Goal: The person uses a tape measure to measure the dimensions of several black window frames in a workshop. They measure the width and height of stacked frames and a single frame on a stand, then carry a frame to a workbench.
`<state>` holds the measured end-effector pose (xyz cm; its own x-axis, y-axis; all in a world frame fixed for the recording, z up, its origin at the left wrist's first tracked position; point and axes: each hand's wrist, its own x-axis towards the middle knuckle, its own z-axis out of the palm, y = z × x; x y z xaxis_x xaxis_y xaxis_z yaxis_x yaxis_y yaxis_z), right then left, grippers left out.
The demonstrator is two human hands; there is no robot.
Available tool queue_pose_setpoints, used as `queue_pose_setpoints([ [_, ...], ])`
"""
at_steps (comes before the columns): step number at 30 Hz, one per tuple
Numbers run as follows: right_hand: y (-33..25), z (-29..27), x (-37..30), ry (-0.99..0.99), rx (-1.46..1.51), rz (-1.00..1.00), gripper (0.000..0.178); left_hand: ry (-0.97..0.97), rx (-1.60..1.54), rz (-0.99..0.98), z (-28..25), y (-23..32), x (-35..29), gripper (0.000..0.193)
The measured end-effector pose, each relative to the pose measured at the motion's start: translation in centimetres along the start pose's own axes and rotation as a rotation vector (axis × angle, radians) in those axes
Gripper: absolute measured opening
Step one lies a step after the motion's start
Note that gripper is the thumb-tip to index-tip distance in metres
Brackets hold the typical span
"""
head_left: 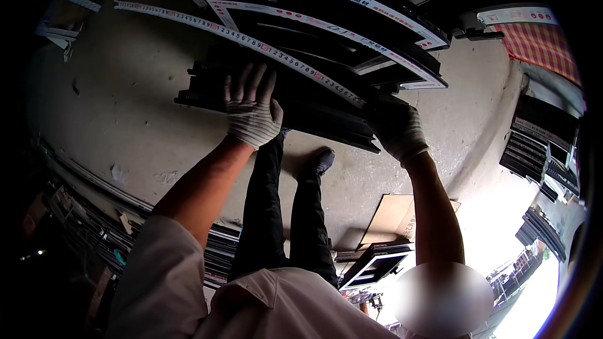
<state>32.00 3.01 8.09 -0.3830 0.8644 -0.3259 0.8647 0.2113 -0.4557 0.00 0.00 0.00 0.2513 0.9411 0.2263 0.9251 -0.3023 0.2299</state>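
Note:
My left hand (254, 110), in a striped glove, is open with its fingers spread over the edge of a stack of black metal profiles (320, 119). A white tape measure (264, 48) is pulled out in a long line across the black pieces, its free end far to the left. My right hand (397, 127), also gloved, is closed at the tape's right end. The tape's case is lost in shadow there. Just beyond the tape lie black frames edged with white printed protective film (330, 29). Handwriting marks some of that film.
A red checked cloth (541, 47) lies at the far right. Black profiles (527, 150) are stacked on the right. Near my feet are flattened cardboard (391, 220) and a white-and-black frame (377, 267). Long profiles (103, 226) line the left side of the concrete floor (125, 119).

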Motion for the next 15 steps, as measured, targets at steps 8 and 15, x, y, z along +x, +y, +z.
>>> queue_pose_setpoints([
  [8,-0.71,-0.43,-0.09,0.011,0.001,0.037,0.031,0.002,-0.016,0.0,-0.39,0.29,-0.12,0.069],
  [15,-0.37,-0.02,0.03,0.057,0.076,0.055,0.03,0.029,-0.025,0.02,0.05,0.07,-0.08,0.072],
])
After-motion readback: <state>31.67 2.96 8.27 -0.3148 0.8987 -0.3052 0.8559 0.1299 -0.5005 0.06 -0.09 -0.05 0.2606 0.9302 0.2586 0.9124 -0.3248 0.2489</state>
